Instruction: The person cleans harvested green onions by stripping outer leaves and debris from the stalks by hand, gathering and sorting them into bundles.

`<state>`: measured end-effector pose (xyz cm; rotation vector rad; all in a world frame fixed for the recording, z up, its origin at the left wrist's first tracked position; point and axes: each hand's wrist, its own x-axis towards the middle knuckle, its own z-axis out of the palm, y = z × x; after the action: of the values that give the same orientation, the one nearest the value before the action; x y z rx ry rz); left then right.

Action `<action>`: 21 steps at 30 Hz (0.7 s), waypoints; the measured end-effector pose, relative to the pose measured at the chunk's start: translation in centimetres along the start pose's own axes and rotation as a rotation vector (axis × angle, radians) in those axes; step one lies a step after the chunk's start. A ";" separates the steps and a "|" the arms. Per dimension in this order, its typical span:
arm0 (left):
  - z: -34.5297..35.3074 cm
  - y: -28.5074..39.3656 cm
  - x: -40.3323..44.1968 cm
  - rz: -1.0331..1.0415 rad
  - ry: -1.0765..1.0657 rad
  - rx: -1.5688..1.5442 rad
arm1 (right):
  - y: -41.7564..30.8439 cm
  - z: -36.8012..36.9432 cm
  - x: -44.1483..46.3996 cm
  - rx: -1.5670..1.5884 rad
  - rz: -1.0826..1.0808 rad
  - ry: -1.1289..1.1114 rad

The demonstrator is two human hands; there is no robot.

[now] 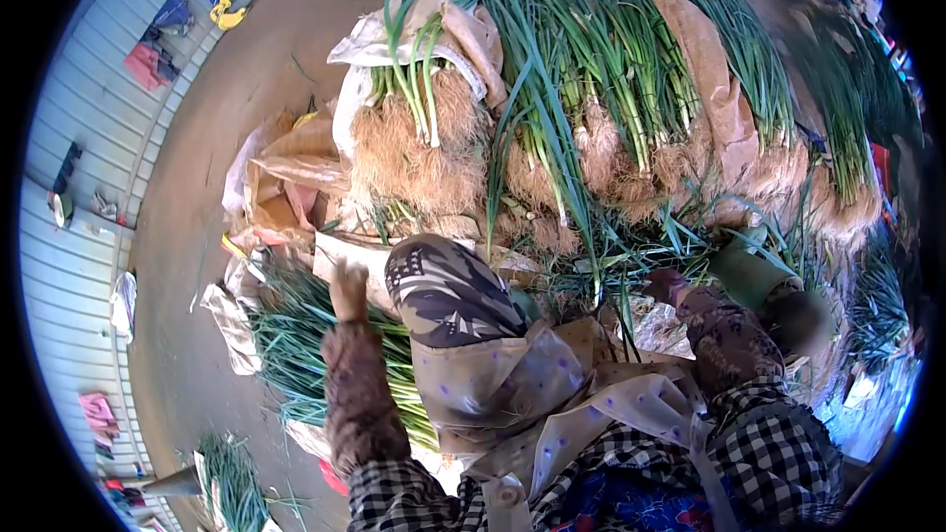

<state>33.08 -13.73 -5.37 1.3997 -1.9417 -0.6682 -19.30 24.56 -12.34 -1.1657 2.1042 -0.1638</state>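
My left hand [347, 288], blurred at the fingers, is over the near-left pile of green onions [296, 335], beside my camouflage-covered knee [448, 286]. Low on the right, my right hand [668, 286] is close to loose green leaves [631, 261]; its fingertips are too unclear to show whether anything is in them. Between the hands, long green onion stalks [560, 172] hang from the heap toward my lap. In front of me lie bundled green onions [631, 89], with their pale, hairy roots [419, 163] facing me. A patterned plastic apron [503, 374] covers my lap.
Brown wrapping sheets [705, 69] and a white sack [399, 44] lie among the bundles. Crumpled sacks [281, 177] are at the left. Another onion bundle [232, 483] rests on the bare floor [187, 266]. Clothes [163, 30] hang along the pale panelled wall [74, 266].
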 end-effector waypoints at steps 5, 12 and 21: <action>2.0 17.9 15.3 0.181 -0.294 -0.287 | 2.0 1.6 3.2 0.231 -0.234 0.146; 10.6 26.8 18.8 0.054 -0.179 0.758 | -5.6 -3.5 3.6 0.391 -0.417 0.304; 9.6 14.6 27.5 -0.153 -0.484 -0.621 | -12.1 -1.7 4.9 0.394 -0.174 0.428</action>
<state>10.64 -35.17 4.39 1.0502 -1.7298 -1.6415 -13.74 13.32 -8.47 -1.1377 2.1826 -0.9375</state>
